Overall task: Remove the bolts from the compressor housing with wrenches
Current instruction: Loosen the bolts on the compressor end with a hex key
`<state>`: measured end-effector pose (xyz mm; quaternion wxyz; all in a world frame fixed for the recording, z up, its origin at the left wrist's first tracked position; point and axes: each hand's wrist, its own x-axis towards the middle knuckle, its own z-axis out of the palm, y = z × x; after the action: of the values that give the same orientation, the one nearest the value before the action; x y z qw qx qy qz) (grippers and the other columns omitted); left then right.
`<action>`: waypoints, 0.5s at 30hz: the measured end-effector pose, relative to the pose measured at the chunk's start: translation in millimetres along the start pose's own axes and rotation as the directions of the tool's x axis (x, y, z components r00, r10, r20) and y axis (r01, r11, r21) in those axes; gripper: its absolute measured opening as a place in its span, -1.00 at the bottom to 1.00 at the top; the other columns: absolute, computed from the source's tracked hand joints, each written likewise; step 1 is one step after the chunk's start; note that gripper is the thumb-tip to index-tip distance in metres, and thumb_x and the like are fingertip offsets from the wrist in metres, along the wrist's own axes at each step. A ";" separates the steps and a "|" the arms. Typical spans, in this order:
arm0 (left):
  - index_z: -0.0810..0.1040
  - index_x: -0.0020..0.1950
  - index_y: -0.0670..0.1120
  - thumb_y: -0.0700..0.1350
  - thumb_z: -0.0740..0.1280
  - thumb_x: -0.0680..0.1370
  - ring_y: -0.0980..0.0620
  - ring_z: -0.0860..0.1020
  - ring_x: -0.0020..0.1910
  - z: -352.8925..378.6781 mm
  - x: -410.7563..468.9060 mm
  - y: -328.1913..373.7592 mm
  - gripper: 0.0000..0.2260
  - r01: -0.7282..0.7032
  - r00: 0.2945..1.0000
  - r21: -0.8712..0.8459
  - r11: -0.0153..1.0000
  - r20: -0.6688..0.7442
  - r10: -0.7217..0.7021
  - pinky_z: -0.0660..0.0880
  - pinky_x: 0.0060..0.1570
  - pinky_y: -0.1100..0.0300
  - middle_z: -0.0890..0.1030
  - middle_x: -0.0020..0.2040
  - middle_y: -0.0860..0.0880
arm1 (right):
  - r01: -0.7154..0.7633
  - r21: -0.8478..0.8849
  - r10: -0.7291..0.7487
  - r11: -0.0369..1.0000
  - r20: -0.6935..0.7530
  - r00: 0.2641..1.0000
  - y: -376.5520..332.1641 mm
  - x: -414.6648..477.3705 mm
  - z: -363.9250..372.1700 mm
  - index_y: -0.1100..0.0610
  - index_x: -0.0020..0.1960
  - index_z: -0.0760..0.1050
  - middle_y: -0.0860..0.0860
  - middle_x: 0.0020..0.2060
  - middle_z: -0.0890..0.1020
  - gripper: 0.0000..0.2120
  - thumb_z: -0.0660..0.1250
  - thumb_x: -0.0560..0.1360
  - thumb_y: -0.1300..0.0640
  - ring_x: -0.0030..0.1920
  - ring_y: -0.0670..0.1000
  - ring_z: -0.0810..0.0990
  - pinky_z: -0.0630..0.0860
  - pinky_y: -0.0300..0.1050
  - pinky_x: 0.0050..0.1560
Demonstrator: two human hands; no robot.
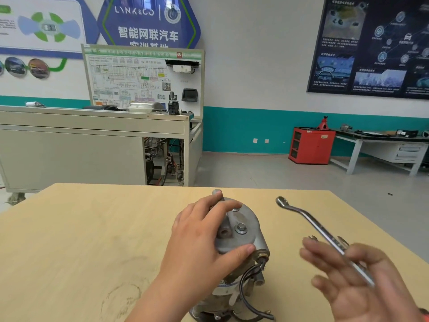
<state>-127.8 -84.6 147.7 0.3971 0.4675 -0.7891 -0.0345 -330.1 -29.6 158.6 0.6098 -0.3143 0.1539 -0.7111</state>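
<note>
Head view: our left hand [199,247] grips the compressor housing [246,238] by the table [81,228] near edge, w/ a bolt [241,228] seated on top. Right of housing, our right hand [362,287], fingers spread, carries the wrench [308,217]. Tabletop runs wide left of housing. Beyond housing: grey bench [81,147], red cabinet [311,146].

A pale wooden tabletop [92,228] fills the foreground. Beyond its far edge stands a grey training bench [69,154] carrying a wiring-diagram board [130,82]. Off the far right corner, a red cabinet [311,145] with a red jack stand [323,123] on top sits beside a white workbench [383,145]. Above them a dark poster [371,45] hangs on the wall.
</note>
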 end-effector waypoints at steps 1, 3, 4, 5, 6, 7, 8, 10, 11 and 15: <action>0.32 0.18 0.40 0.38 0.23 0.32 0.37 0.14 0.31 -0.7 0.1 -0.1 -0.56 -0.005 1.000 -0.004 1.000 0.003 0.005 0.21 0.31 0.19 0.23 0.32 0.39 | -0.042 -0.084 0.047 0.996 0.065 0.997 -1.0 1.7 4.8 0.52 0.07 0.45 0.68 0.17 0.17 -0.75 0.19 0.51 0.33 0.25 0.53 0.30 0.32 0.33 0.19; 0.30 0.06 0.40 0.42 0.21 0.30 0.37 0.15 0.31 -2.5 0.9 -0.5 -0.63 -0.015 1.000 -0.009 1.000 0.011 0.015 0.23 0.29 0.20 0.23 0.29 0.39 | -0.294 0.030 0.272 0.955 0.304 0.913 11.0 7.4 20.1 0.56 -0.23 0.53 0.60 -0.02 0.45 -0.59 0.60 0.05 0.35 -0.02 0.37 0.60 0.59 0.17 -0.18; 0.29 0.00 0.39 0.45 0.18 0.28 0.36 0.16 0.30 -3.2 1.1 -0.7 -0.65 -0.017 1.000 -0.011 1.000 0.013 0.017 0.24 0.28 0.19 0.24 0.29 0.38 | -0.357 0.059 0.335 0.932 0.238 0.912 11.6 7.6 24.0 0.56 -0.38 0.51 0.52 -0.16 0.55 -0.49 0.64 -0.22 0.38 -0.22 0.28 0.66 0.60 0.04 -0.37; 0.29 -0.03 0.38 0.46 0.14 0.27 0.35 0.17 0.30 -3.7 1.5 -1.1 -0.65 -0.016 1.000 -0.016 1.000 0.012 0.016 0.25 0.28 0.19 0.25 0.30 0.38 | -0.433 0.016 0.422 0.901 0.195 0.885 14.0 3.3 29.8 0.52 -0.41 0.54 0.41 -0.23 0.62 -0.47 0.61 -0.34 0.42 -0.32 0.19 0.67 0.55 -0.06 -0.44; 0.30 -0.04 0.37 0.45 0.13 0.26 0.36 0.18 0.30 -4.2 1.8 -1.5 -0.65 -0.016 1.000 -0.026 1.000 0.009 0.017 0.25 0.27 0.18 0.26 0.30 0.38 | -0.512 -0.060 0.512 0.857 0.216 0.831 16.3 3.0 39.4 0.49 -0.35 0.58 0.31 -0.20 0.66 -0.48 0.64 -0.26 0.36 -0.31 0.13 0.68 0.54 -0.14 -0.39; 0.30 -0.02 0.37 0.45 0.13 0.26 0.37 0.19 0.30 -4.6 2.0 -1.9 -0.64 -0.019 1.000 -0.039 0.999 0.007 0.019 0.26 0.27 0.18 0.27 0.31 0.38 | -0.522 -0.122 0.535 0.844 0.251 0.807 15.6 -0.7 50.0 0.45 -0.29 0.61 0.27 -0.17 0.68 -0.59 0.61 -0.11 0.41 -0.26 0.10 0.68 0.55 -0.15 -0.33; 0.30 0.01 0.37 0.44 0.15 0.27 0.39 0.19 0.30 -5.1 2.2 -2.4 -0.63 -0.023 1.000 -0.056 0.998 0.006 0.023 0.26 0.27 0.18 0.29 0.31 0.39 | -0.489 -0.187 0.519 0.852 0.182 0.835 14.6 -5.2 56.5 0.40 -0.37 0.61 0.24 -0.24 0.69 -0.72 0.53 -0.07 0.46 -0.29 0.09 0.67 0.56 -0.09 -0.38; 0.31 0.08 0.37 0.41 0.18 0.27 0.41 0.20 0.31 -6.3 2.4 -3.6 -0.59 -0.035 0.999 -0.089 0.995 0.003 0.035 0.26 0.28 0.18 0.31 0.31 0.40 | -0.452 -0.293 0.482 0.842 0.033 0.876 15.1 -14.6 50.2 0.30 -0.62 0.52 0.15 -0.45 0.66 -0.80 0.31 0.15 0.45 -0.32 0.04 0.59 0.48 0.00 -0.45; 0.31 0.09 0.37 0.40 0.19 0.27 0.43 0.19 0.31 -6.8 2.5 -4.2 -0.58 -0.040 0.999 -0.099 0.994 0.004 0.041 0.26 0.28 0.19 0.31 0.31 0.40 | -0.436 -0.369 0.478 0.821 0.027 0.878 15.8 -20.1 55.5 0.28 -0.68 0.48 0.13 -0.47 0.65 -0.59 0.18 0.31 0.47 -0.29 0.00 0.55 0.46 -0.04 -0.46; 0.38 0.02 0.39 0.41 0.18 0.27 0.40 0.19 0.31 -7.0 2.0 -5.3 -0.64 -0.034 0.999 -0.100 0.994 0.034 0.038 0.24 0.30 0.17 0.29 0.35 0.34 | -0.263 -0.597 0.299 0.757 -0.041 0.953 29.2 -24.1 49.6 0.35 -0.42 0.45 0.36 -0.32 0.63 -0.67 0.11 0.37 0.64 -0.44 0.13 0.61 0.32 -0.31 -0.68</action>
<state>-119.9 -86.9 151.4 0.4064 0.4320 -0.8016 -0.0749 -274.7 -4.3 172.3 0.5836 -0.4833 0.3975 -0.5175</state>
